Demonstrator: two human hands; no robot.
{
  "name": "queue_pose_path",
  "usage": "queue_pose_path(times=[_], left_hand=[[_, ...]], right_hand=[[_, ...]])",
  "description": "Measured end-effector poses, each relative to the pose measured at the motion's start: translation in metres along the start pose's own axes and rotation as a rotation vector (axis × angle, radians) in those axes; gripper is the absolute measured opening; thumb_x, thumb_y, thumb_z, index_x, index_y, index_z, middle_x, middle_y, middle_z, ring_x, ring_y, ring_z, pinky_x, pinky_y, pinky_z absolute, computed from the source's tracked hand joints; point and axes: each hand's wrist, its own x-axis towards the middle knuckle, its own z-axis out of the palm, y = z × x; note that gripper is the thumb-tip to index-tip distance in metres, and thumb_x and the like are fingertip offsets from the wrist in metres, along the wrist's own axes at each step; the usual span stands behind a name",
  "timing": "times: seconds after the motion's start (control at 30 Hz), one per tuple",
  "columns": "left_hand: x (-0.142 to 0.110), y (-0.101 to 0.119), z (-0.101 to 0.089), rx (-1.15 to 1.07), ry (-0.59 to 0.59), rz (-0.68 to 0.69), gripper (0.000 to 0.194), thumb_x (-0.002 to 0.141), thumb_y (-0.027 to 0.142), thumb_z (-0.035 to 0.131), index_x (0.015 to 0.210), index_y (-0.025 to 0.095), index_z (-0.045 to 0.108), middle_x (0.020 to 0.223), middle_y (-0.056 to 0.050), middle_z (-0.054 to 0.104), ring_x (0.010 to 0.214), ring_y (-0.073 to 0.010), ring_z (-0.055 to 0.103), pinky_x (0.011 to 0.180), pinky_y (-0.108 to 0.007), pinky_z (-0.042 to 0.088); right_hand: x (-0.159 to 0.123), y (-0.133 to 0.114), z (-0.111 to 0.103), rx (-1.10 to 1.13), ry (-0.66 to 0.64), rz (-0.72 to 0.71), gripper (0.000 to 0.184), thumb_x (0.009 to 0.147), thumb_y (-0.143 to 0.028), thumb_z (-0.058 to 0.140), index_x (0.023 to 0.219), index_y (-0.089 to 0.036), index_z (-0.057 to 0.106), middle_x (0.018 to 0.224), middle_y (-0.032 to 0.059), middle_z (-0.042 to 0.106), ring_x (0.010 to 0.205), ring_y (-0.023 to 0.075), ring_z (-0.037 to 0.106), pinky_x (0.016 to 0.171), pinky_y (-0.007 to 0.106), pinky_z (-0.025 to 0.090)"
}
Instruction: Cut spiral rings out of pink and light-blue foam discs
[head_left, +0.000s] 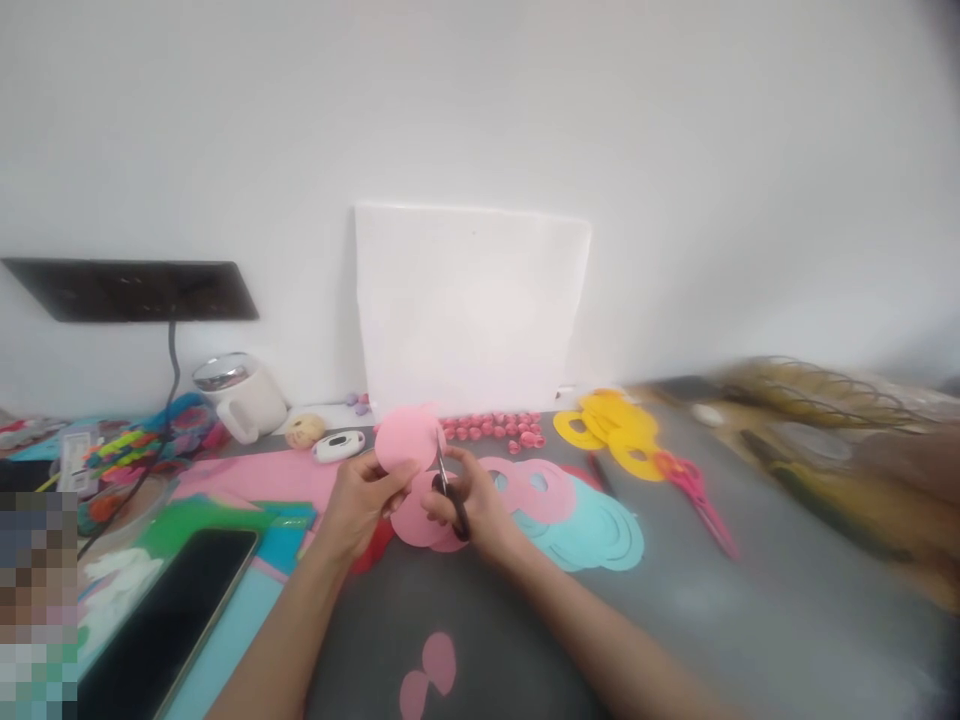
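Note:
My left hand (369,492) pinches a round pink paper disc (403,438) by its lower edge, lifted above the table. Black-handled scissors (452,497) are in my right hand (476,505), fingers wrapped round the handles. Their blades point up at the disc's right edge; whether they bite into the paper I cannot tell. Below my hands lie more pink paper rounds (417,520), partly hidden. To the right, pink rings (551,490) overlap light blue paper rings (600,535). Two small pink paper petals (439,662) rest on the grey table (525,660) nearer me.
A white board (472,310) leans on the wall behind a row of small pink rosebuds (487,428). Yellow rings (611,430) and pink scissors (697,500) lie right. At left are a phone (176,610), coloured sheets (202,525), a white mug (251,405) and a cord (173,350).

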Motion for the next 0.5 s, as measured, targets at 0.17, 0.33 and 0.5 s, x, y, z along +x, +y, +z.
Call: queue_pose_path(times=[0.17, 0.33, 0.5], left_hand=[[-0.0002, 0.0014, -0.0011, 0.001, 0.007, 0.005, 0.029, 0.066, 0.034, 0.075, 0.060, 0.013, 0.056, 0.049, 0.004, 0.050, 0.041, -0.0040, 0.037, 0.042, -0.020, 0.026], [-0.0002, 0.0031, -0.0012, -0.047, -0.001, -0.006, 0.028, 0.068, 0.036, 0.074, 0.063, 0.013, 0.057, 0.050, 0.004, 0.051, 0.040, -0.0040, 0.038, 0.041, -0.019, 0.027], [-0.0033, 0.0066, 0.0036, -0.080, -0.092, -0.054, 0.032, 0.067, 0.041, 0.073, 0.063, 0.013, 0.058, 0.053, 0.002, 0.056, 0.039, -0.0045, 0.041, 0.039, -0.019, 0.027]], right_hand=[[-0.0011, -0.0015, 0.0002, -0.042, 0.015, 0.027, 0.069, 0.060, -0.028, 0.078, 0.116, -0.017, 0.040, 0.052, -0.0086, 0.057, 0.047, 0.0097, 0.049, 0.050, 0.022, 0.041], [-0.0014, -0.0011, 0.0006, -0.069, 0.019, 0.058, 0.070, 0.061, -0.032, 0.078, 0.117, -0.016, 0.040, 0.051, -0.0078, 0.057, 0.045, 0.0101, 0.049, 0.047, 0.021, 0.039], [-0.0024, -0.0019, 0.0019, -0.051, 0.018, 0.043, 0.067, 0.062, -0.033, 0.077, 0.116, -0.016, 0.041, 0.056, -0.0059, 0.059, 0.048, 0.0104, 0.052, 0.051, 0.023, 0.043]])
